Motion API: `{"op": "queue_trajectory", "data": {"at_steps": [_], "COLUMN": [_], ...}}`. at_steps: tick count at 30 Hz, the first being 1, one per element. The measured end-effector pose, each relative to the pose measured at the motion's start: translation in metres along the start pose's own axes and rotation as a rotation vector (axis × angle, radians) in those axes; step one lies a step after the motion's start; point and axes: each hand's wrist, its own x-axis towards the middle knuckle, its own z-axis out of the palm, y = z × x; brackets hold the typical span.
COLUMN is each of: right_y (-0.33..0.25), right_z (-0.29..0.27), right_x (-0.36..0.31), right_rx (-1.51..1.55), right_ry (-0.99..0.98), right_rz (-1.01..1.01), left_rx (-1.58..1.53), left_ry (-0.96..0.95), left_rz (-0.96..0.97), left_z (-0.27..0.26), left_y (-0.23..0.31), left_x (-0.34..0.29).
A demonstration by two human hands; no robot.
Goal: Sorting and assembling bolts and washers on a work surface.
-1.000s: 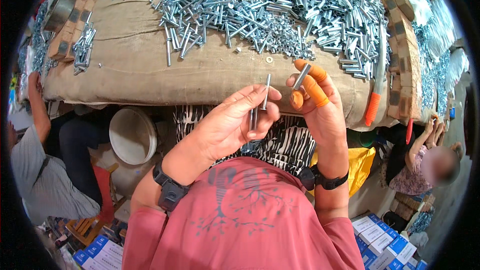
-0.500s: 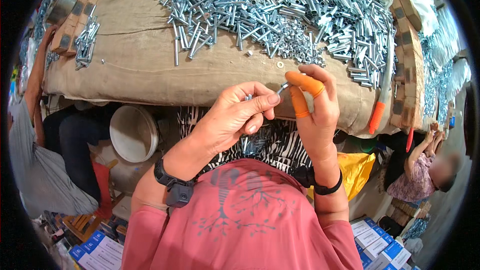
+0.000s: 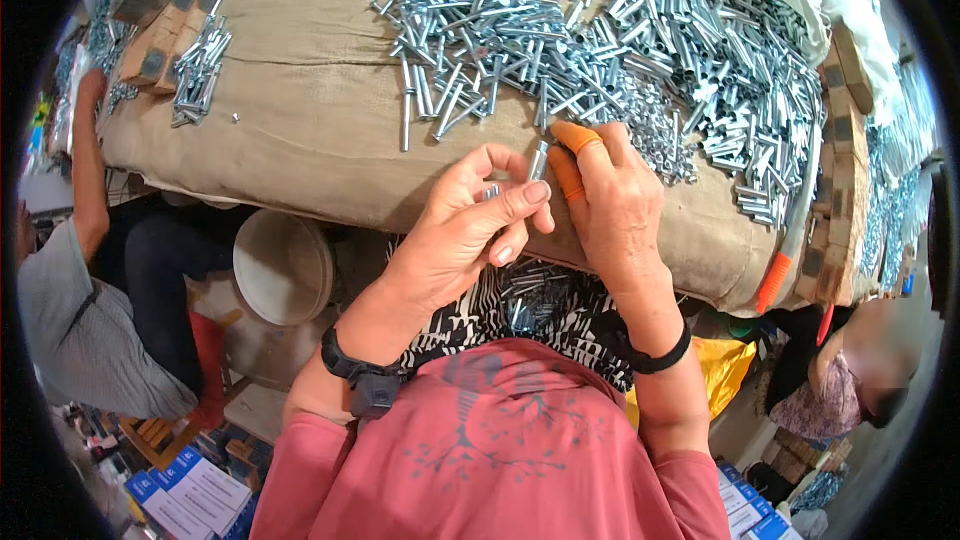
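Note:
My left hand (image 3: 455,220) pinches a shiny metal sleeve (image 3: 538,162) upright between thumb and forefinger. A second small metal piece (image 3: 491,191) shows among its curled fingers. Just right of the sleeve is my right hand (image 3: 615,200), with orange finger covers (image 3: 580,136) on thumb and forefinger. Those two tips are bent close together by the sleeve's top; whatever lies between them is hidden. Beyond the hands, a heap of metal bolts (image 3: 490,40) lies on the brown cloth-covered table (image 3: 300,130). Small nuts (image 3: 665,135) and metal tubes (image 3: 720,60) lie to its right.
More metal pieces lie in my lap (image 3: 530,295). A white bucket (image 3: 283,265) stands below the table at left. Bricks (image 3: 838,175) line the table's right end, beside an orange-handled tool (image 3: 775,282). A person (image 3: 120,330) sits at left; another (image 3: 830,380) is at right.
A thin shank showed at my left fingertips before; now a thicker sleeve stands there. My right hand has turned, its back now upward. The whole view has shifted somewhat.

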Motion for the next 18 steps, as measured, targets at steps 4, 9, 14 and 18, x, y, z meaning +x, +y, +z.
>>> {"op": "queue_trajectory", "data": {"at_steps": [4,9,14,18], "right_y": [0.003,0.002,0.010,0.014], "right_z": [-0.005,-0.035,-0.045,-0.048], "right_x": [-0.007,-0.025,-0.044,-0.053], "right_rx": [0.455,1.242,1.335,1.395], "right_ry": [0.062,0.050,-0.059,-0.036], "right_rz": [0.313,0.645,0.587,0.570], "left_rx": [0.070,0.120,0.151,0.189], "left_ry": [-0.056,-0.101,-0.143,-0.161], "left_rz": [0.044,-0.019,-0.055,-0.052], "left_z": [-0.006,0.009,0.024,0.030], "left_y": [-0.005,-0.010,-0.014,-0.017], "left_x": [0.001,0.002,0.002,-0.002]}}
